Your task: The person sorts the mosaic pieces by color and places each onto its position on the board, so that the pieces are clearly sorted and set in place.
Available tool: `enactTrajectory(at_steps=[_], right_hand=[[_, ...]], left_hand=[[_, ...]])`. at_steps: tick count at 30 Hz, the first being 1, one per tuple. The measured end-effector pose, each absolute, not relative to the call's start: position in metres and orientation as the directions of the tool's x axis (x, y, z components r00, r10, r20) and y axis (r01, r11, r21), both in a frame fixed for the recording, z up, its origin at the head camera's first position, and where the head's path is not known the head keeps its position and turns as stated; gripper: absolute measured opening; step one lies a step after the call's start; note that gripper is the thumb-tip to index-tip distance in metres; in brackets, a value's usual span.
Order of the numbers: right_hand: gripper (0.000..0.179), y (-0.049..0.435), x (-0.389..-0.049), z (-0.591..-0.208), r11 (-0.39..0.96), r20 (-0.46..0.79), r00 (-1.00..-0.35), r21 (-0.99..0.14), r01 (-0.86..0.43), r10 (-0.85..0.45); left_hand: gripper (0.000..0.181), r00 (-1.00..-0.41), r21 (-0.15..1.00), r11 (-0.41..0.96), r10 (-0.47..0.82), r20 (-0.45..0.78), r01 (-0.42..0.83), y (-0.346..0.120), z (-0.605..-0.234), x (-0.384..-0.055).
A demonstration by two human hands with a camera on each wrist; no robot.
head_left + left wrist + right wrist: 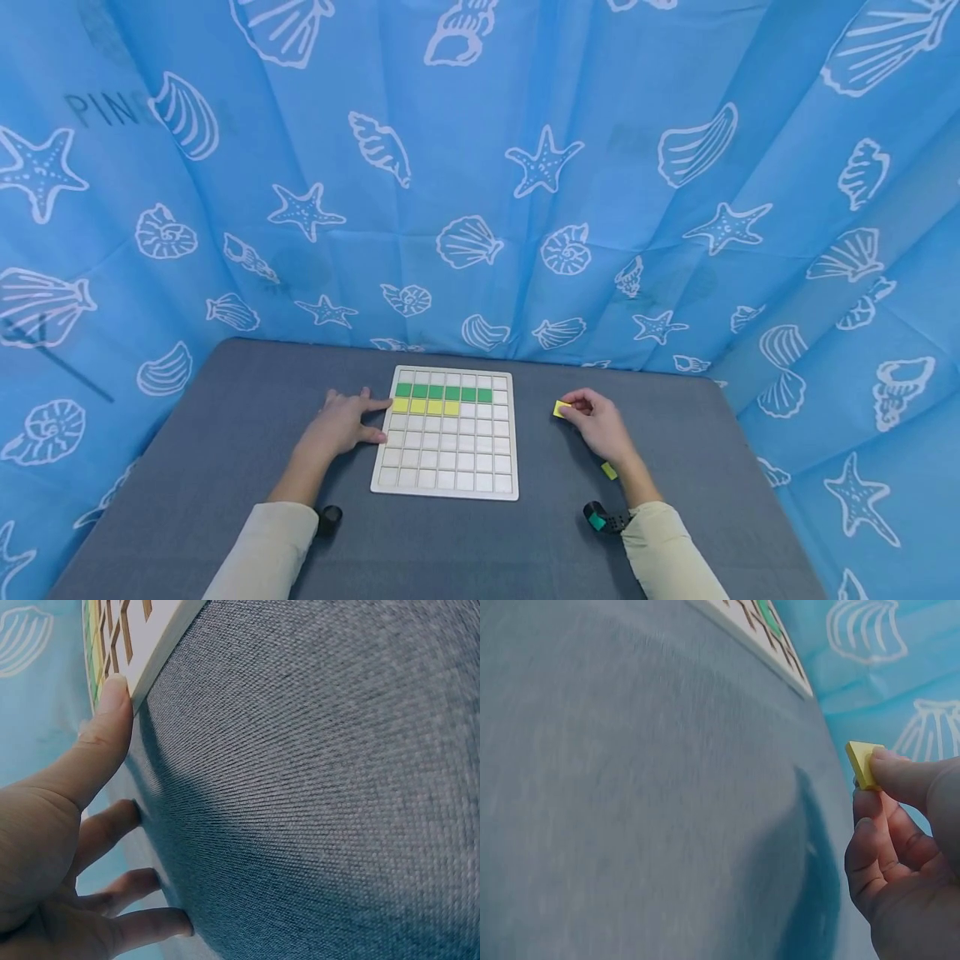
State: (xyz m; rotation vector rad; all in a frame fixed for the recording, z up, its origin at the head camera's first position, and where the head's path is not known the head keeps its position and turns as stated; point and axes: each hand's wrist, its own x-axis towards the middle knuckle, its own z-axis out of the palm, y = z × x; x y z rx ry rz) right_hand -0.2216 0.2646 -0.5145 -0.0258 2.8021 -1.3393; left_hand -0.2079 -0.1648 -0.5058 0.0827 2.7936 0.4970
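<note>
A pale grid board (450, 479) lies flat on the table, with a row of green tiles (438, 392) and below it a shorter row of yellow tiles (426, 407). My left hand (342, 423) touches the board's left edge with thumb and forefinger, the other fingers spread over the cloth in the left wrist view. Right of the board, my right hand (600, 425) pinches a square yellow tile (862, 763) between thumb and fingertips, raised above the table. Another yellow tile (609, 471) lies on the table beside my right wrist.
Grey cloth covers the table (450, 550). A blue curtain (480, 208) with white shells and starfish hangs behind it and along both sides. Dark straps with small devices are on the left wrist (328, 521) and the right wrist (606, 518).
</note>
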Motion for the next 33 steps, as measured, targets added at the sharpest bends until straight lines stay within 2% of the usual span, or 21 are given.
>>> enactTrajectory(at_steps=[6, 23, 29, 33], right_hand=[[0.017, 0.244, -0.227, -0.514, 0.612, -0.001, -0.999, -0.791, -0.02, -0.033], [0.013, 0.191, -0.236, -0.513, 0.567, -0.027, -0.994, -0.823, -0.038, -0.105], [0.011, 0.175, -0.237, -0.51, 0.586, -0.025, -0.99, -0.808, -0.062, -0.14], [0.008, 0.165, -0.237, -0.508, 0.609, -0.011, -0.986, -0.787, -0.094, -0.166]], left_hand=[[0.069, -0.958, 0.344, 0.938, 0.126, -0.258, 0.031, -0.167, -0.508, -0.209], [0.069, -0.957, 0.329, 0.944, 0.105, -0.271, 0.011, -0.167, -0.505, -0.207], [0.068, -0.959, 0.311, 0.95, 0.106, -0.263, 0.019, -0.164, -0.503, -0.206], [0.068, -0.963, 0.342, 0.94, 0.109, -0.245, 0.019, -0.163, -0.503, -0.204]])
